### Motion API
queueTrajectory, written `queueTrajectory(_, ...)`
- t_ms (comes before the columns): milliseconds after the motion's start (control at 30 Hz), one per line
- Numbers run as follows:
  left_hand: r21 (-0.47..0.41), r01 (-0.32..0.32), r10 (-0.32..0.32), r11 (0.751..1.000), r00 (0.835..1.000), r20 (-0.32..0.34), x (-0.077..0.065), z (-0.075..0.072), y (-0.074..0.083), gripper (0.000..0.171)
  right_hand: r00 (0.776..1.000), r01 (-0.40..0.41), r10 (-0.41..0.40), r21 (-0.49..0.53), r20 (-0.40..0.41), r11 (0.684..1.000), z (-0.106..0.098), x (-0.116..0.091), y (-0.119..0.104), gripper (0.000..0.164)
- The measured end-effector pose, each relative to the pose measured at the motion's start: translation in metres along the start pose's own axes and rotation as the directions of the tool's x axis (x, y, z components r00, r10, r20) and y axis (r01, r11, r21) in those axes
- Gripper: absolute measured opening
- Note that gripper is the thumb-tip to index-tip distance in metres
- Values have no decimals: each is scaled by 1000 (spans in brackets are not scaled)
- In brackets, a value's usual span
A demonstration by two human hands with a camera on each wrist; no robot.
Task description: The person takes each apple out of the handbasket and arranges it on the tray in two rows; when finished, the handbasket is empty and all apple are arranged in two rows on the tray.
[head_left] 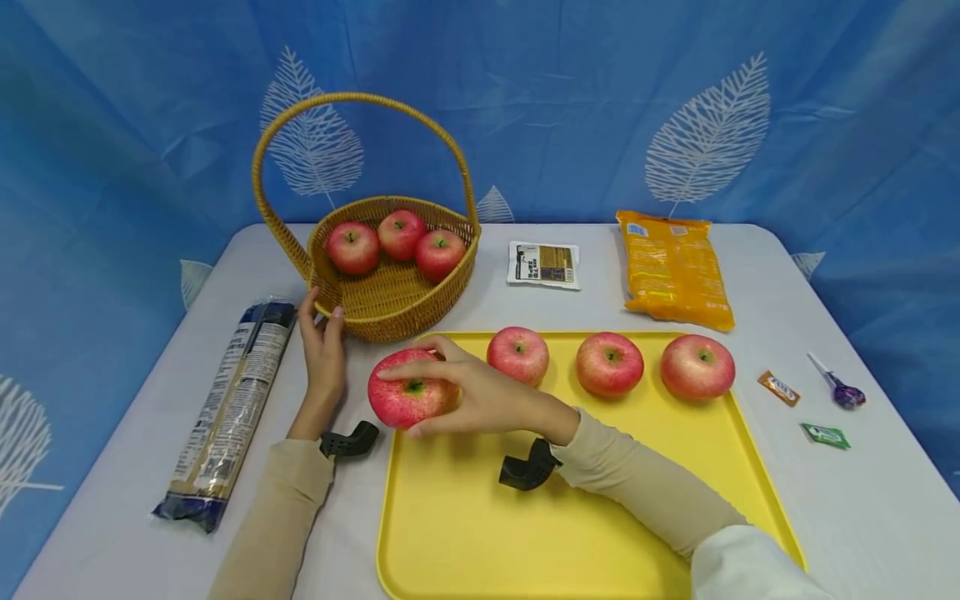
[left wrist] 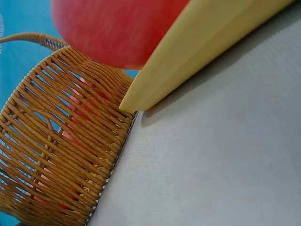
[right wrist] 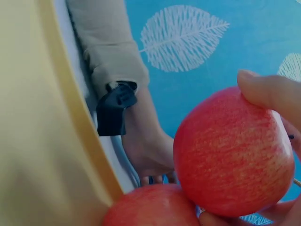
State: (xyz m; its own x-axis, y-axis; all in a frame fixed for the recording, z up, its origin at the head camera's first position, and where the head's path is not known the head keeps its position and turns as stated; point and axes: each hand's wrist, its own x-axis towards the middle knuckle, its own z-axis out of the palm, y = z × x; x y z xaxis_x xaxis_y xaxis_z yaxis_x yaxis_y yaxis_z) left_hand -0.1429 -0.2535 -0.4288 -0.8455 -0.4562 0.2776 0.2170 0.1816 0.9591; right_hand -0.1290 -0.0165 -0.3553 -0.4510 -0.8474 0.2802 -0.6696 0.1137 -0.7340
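Blue leaf-print backdrop [head_left: 510,100]. Right hand [head_left: 487,396], fingers pinching apple [head_left: 393,404], mid-frame; left hand [head_left: 324,362], fingers spread, touches basket [head_left: 420,315], upper left. Seemingly loading basket; next move calls for lift.

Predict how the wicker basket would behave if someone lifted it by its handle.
The wicker basket is probably light for its size, being woven from thin strands. The three round apples inside could roll, since they fill only part of it.
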Motion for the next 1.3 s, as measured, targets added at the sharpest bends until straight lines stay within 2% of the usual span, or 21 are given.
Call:
queueTrajectory(133,4,1,-1,1000,1000,5,0,1,1,49,999,31,-31,18,-21,999,3,-7,-3,61)
queueTrajectory(233,5,5,-5,1000,1000,4,0,1,1,49,998,56,-56,18,-4,998,6,-12,-4,60)
queueTrajectory(367,2,12,-12,1000,1000,1,1,1,1,48,996,62,-61,-14,72,998,13,-19,-6,58)
queueTrajectory(500,3,20,-20,1000,1000,10,1,1,1,49,987,29,-23,-35,160,999,22,-29,-7,60)
queueTrajectory(633,7,33,-34,999,999,13,1,1,2,50,978,16,0,-76,208,997,31,-36,-7,61)
queueTrajectory(1100,16,16,-16,1000,1000,5,0,1,2,49,974,-14,59,-201,219,979,44,-48,-9,60)
queueTrajectory(1300,23,17,-17,1000,1000,7,-1,0,2,49,970,-3,66,-259,234,966,46,-50,-11,62)
